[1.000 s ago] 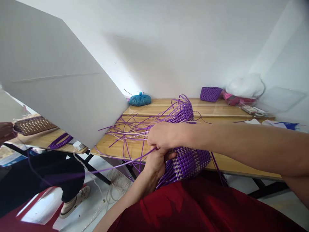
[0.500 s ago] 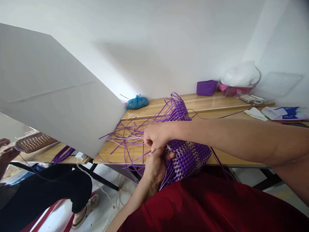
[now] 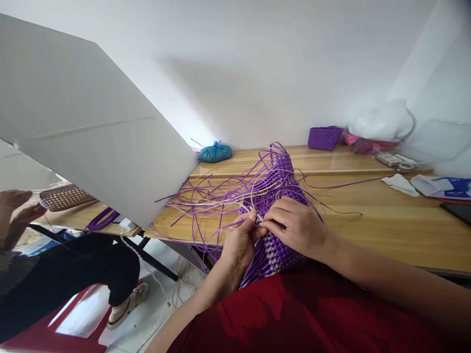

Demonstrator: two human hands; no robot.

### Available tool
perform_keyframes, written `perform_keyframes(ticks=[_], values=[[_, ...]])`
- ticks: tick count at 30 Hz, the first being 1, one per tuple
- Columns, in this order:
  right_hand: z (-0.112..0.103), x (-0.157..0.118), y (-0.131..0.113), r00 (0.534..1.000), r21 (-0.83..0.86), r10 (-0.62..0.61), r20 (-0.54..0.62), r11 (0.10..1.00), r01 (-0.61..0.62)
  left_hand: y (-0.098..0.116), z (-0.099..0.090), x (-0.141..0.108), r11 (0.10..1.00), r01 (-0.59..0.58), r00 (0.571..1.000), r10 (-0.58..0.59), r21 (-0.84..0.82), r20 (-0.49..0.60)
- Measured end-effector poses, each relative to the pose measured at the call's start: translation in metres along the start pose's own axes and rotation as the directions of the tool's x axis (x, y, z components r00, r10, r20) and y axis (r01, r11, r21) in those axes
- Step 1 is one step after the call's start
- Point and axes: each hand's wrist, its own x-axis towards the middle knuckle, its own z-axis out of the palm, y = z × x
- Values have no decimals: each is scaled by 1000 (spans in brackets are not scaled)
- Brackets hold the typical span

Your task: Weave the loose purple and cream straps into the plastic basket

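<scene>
A purple and beige woven basket (image 3: 274, 252), still trailing many loose strips, leans between my lap and the table edge. My left hand (image 3: 239, 240) pinches its upper edge, thumb on top, where pale strips cross. Right beside it, my right hand (image 3: 290, 223) has its fingers closed at the same edge, close to the left thumb; the strip at its fingertips is partly hidden. Loose purple and beige strips (image 3: 206, 198) fan out leftward over the tabletop and hang past its front edge.
The wooden table (image 3: 342, 215) carries a small purple basket (image 3: 325, 138), a blue tied bag (image 3: 215, 152), a white bag (image 3: 382, 120) and paper (image 3: 400, 184). A grey partition (image 3: 99, 122) rises at left; beyond it a co-worker's hands hold a brown woven piece (image 3: 68, 197).
My right hand has come back from across my left hand to the basket's right side, uncovering the edge and strips. The view has shifted slightly.
</scene>
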Motion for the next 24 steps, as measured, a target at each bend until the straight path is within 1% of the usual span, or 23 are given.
perform_keyframes(ticks=[3,5,6,7,9,11,12,14,16,18,21,24], values=[[12,5,1,995,20,-17,-94,1000,19,1,1,-1,1000,-2,1000,2,11,11],[15,7,1,990,74,-11,-140,997,21,1,0,0,1000,-11,1000,11,16,15],[15,7,0,989,116,3,-145,993,14,1,-1,0,1000,-15,1000,15,19,12],[14,4,0,991,165,26,-128,986,-5,1,-2,1,1000,-13,1000,13,22,4],[10,-2,-2,996,258,85,-34,963,-74,-1,-4,1,1000,10,1000,-10,27,-16],[5,-8,-6,985,324,157,76,930,-174,-2,-5,1,999,38,999,-37,25,-30],[2,-10,-8,976,353,188,107,911,-214,-3,-5,1,999,42,999,-42,18,-29],[-1,-8,-13,971,421,210,111,875,-238,-4,-5,0,999,33,999,-33,4,-14],[-2,-3,-17,977,471,189,98,856,-212,-3,-4,-1,1000,20,1000,-20,-9,5],[-2,-1,-20,979,474,164,117,858,-200,-2,-3,-2,1000,-4,1000,4,-11,-3],[-1,-7,-22,968,404,171,186,884,-234,1,-2,-3,999,-33,999,33,10,-30],[-2,-19,-24,948,340,213,235,896,-285,3,-2,-4,1000,7,1000,-7,26,1]])
